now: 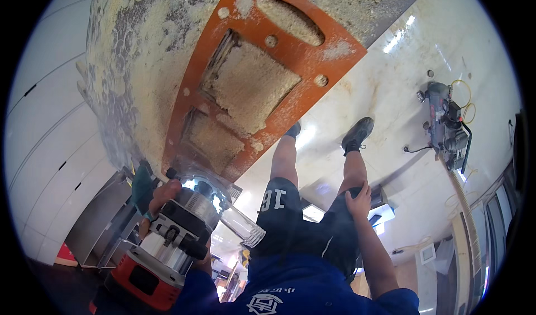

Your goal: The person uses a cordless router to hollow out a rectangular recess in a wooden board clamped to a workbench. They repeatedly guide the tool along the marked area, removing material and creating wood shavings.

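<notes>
At the lower left, my left hand (162, 195) is wrapped round a red and black cordless trim router (174, 242). The router's lit base and clear dust chute (240, 225) sit at the near end of an orange template (329, 64). This template has an oval opening, square-cornered openings and several round holes, and pale wood dust fills or coats much of it. Under it lies a dust-covered, patterned surface (139, 64). Over at the right, my right hand (359, 201) lies on my right knee, fingers stretched out, holding nothing. The router bit is hidden.
A black air compressor (446, 122) with a yellow hose stands on the shiny pale floor (391, 92) at the right. My shoes (358, 133) are beside the work surface. White cabinet fronts (47, 108) line the left. A dark green object (142, 188) is beside the router.
</notes>
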A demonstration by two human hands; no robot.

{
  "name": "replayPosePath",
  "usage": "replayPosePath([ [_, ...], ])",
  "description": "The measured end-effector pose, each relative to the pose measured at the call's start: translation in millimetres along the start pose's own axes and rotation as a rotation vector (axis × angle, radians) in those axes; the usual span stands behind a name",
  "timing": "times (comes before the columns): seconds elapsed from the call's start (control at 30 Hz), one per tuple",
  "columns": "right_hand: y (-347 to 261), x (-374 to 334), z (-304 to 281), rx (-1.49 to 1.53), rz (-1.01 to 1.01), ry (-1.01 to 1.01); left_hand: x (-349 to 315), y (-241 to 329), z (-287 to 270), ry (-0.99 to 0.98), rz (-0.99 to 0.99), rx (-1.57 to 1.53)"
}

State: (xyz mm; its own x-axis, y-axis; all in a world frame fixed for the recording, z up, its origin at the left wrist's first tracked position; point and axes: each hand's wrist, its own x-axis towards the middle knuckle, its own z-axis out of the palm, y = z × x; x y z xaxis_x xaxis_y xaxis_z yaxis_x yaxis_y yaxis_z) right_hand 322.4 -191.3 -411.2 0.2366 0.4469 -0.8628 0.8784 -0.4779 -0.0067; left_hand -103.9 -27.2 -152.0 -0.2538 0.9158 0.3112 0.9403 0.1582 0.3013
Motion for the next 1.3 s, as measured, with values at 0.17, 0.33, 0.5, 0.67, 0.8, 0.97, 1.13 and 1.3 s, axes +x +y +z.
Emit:
replayPosePath([
  [0.17,-3.1,-5.7,9.3,0.009,0.0,-0.008,-0.2,-1.1,-1.5,0.001,0.008,-0.031],
  [0.33,-10.8,-15.7,9.6,-0.002,0.069,-0.051,-4.3,-7.6,-0.4,0.006,0.009,-0.065],
  [0.5,-6.5,-16.3,28.6,0.001,0.041,-0.04,-1.6,-8.6,-8.0,0.008,0.024,-0.061],
  [0.67,-2.7,-16.1,33.4,-0.001,0.043,-0.012,-4.1,-9.1,-2.5,0.001,0.038,-0.099],
  [0.8,-7.6,-19.1,26.6,-0.007,0.063,-0.028,-5.0,-8.0,-4.7,-0.007,0.041,-0.104],
  [0.97,-6.1,-17.1,27.5,-0.009,0.041,-0.001,-7.0,-11.5,-8.9,-0.006,0.04,-0.101],
  [1.13,-4.1,-18.5,31.2,-0.02,0.035,0.007,-6.4,-11.5,-10.2,-0.026,0.05,-0.099],
  [1.3,-2.7,-18.7,31.9,-0.011,0.043,0.008,-4.6,-12.1,-8.5,-0.018,0.059,-0.113],
])
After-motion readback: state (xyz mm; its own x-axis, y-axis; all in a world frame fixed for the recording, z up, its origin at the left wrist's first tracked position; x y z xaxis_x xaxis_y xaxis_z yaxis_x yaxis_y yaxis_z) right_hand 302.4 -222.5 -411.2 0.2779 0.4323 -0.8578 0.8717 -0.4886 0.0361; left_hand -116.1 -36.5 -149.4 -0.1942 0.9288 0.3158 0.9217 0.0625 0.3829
